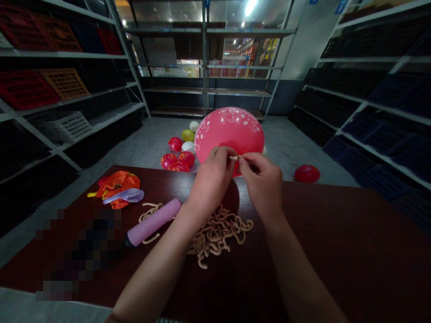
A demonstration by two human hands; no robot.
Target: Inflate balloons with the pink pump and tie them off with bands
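A large inflated pink balloon with white printed patterns is just beyond my hands, over the table's far edge. My left hand is closed, its fingertips pinching a short beige cord near the balloon's neck. From the other side, my right hand pinches at the same spot, thumb against forefinger. The knuckles partly cover the neck and cord. Beneath my wrists lies a heap of curly beige cords. Left of my left forearm rests a pink balloon pump, with a few cords beside it.
Uninflated orange and purple balloons lie on the dark table at left. Several inflated balloons are on the floor behind it, and a red one at right. Shelves with crates line both sides. A pixelated patch covers the table's left part.
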